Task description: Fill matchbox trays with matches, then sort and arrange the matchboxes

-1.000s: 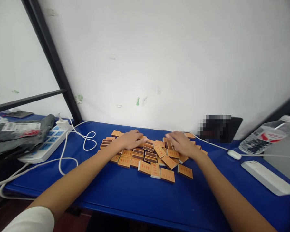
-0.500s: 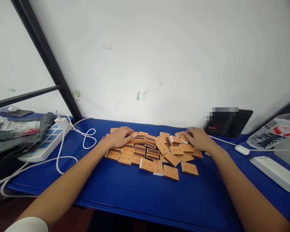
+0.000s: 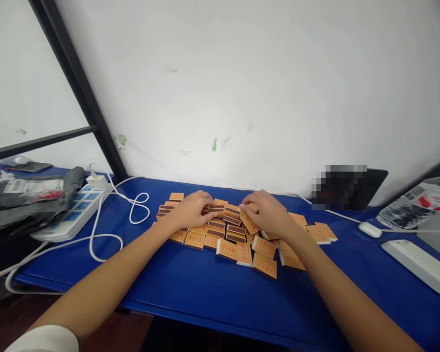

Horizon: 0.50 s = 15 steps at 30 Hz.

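Orange matchboxes [image 3: 194,239] with red lettering and dark striking sides lie in a broad heap on the blue tabletop [image 3: 205,288]. Several in the middle are stacked on edge, brown sides facing me. My left hand [image 3: 192,211] rests over the left part, open, thumb apart from the fingers beside the stacked boxes. My right hand [image 3: 266,212] is over the middle right, thumb and fingers curled at the upper end of a tilted matchbox [image 3: 250,224]. Its palm and wrist hide some of the boxes beneath.
At left are a white power strip [image 3: 73,215], a looping white cable [image 3: 95,215] and a grey plastic parcel [image 3: 29,195]. On the right lie a white earbud case [image 3: 369,229], a long white box [image 3: 418,266], a water bottle [image 3: 396,212] and a blurred dark screen [image 3: 374,188]. A wall stands behind.
My right hand has moved left from the heap's right edge to its middle, and boxes on the right have shifted and spread. My left hand stays nearly in place. The view has shifted slightly.
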Each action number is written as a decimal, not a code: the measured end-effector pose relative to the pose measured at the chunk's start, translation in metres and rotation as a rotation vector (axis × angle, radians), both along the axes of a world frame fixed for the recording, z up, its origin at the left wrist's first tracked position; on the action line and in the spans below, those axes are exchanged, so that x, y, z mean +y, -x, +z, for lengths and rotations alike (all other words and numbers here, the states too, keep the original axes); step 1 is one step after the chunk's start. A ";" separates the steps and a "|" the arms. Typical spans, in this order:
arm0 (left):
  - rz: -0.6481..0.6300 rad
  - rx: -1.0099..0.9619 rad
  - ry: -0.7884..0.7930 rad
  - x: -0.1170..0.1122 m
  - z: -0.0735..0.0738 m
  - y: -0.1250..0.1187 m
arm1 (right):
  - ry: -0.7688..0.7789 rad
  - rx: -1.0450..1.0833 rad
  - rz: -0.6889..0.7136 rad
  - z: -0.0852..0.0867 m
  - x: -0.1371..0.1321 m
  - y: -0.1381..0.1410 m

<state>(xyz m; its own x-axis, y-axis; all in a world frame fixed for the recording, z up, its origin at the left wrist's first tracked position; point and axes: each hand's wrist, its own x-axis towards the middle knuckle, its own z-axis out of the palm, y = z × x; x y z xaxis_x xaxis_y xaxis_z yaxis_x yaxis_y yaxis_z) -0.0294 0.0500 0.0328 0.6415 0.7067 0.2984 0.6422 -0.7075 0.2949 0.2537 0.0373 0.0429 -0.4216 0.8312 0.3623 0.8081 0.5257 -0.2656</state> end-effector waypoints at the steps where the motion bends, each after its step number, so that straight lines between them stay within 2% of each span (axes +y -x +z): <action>1: -0.010 -0.017 0.005 0.001 -0.001 0.000 | 0.019 0.004 0.021 0.003 0.002 0.011; 3: -0.011 -0.063 0.007 0.002 -0.001 0.000 | 0.055 0.061 0.046 0.006 0.005 0.029; 6: 0.024 -0.193 0.034 0.003 0.001 -0.001 | 0.150 0.308 0.085 0.002 0.004 0.045; 9: 0.011 -0.381 0.191 0.001 0.004 -0.005 | 0.271 0.556 0.127 -0.008 -0.005 0.050; 11: -0.002 -0.462 0.265 -0.002 0.004 -0.008 | 0.299 0.655 0.128 -0.014 -0.010 0.050; 13: -0.005 -0.474 0.256 -0.006 0.001 -0.013 | 0.293 0.710 0.114 -0.018 -0.011 0.048; 15: 0.005 -0.434 0.181 -0.010 -0.002 -0.016 | 0.286 0.742 0.099 -0.020 -0.009 0.046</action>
<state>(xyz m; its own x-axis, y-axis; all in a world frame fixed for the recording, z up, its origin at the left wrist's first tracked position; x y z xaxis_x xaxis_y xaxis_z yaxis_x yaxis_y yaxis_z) -0.0130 0.0399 0.0306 0.4815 0.7748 0.4098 0.4355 -0.6172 0.6553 0.2078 0.0280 0.0226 -0.2312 0.9056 0.3555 0.3204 0.4159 -0.8511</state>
